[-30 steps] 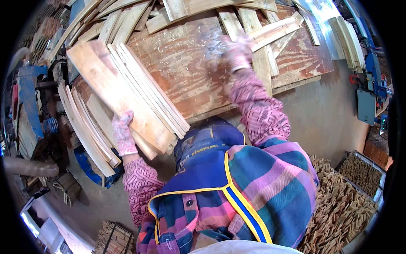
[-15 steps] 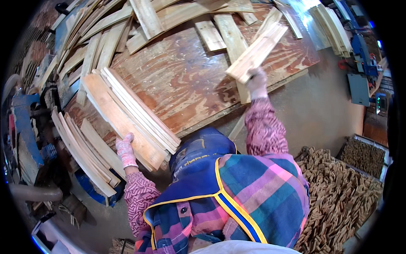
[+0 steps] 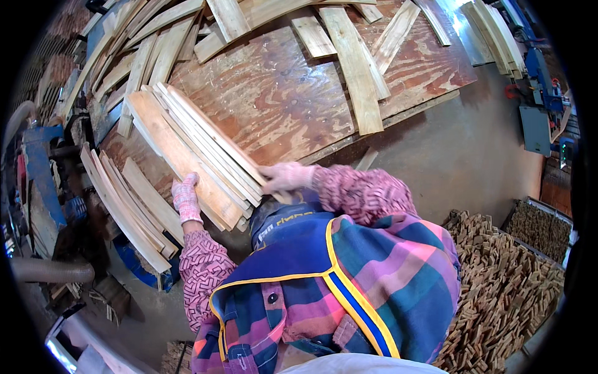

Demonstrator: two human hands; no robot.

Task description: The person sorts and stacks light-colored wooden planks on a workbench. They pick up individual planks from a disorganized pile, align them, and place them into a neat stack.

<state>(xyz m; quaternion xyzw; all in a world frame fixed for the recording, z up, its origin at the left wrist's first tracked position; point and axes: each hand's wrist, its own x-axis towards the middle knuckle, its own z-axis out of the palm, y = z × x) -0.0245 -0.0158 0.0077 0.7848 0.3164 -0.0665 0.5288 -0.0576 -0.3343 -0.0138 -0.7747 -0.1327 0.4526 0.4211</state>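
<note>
A bundle of long, pale wooden boards [image 3: 180, 146] lies slanted at the near left of the plywood tabletop [image 3: 268, 93], its near end jutting past the edge. My gloved left hand [image 3: 185, 198] grips the bundle's left side, thumb on top of the wide outer board. At the bundle's near right end is my gloved right hand [image 3: 288, 177], slightly blurred, with its fingers closed round the end of the rightmost board [image 3: 215, 129]. The undersides of both hands' grips are hidden.
Loose boards [image 3: 168, 53] pile up at the far left, and a few planks [image 3: 358, 75] lie far right. More boards [image 3: 128, 209] rest on a blue stand at left. Small wood pieces [image 3: 498, 293] fill the lower right. Blue machinery [image 3: 43, 187] stands at the left.
My right hand has come left and nearer from the table's right side, bringing the board it held to the bundle's right side. My left hand stays on the bundle.
</note>
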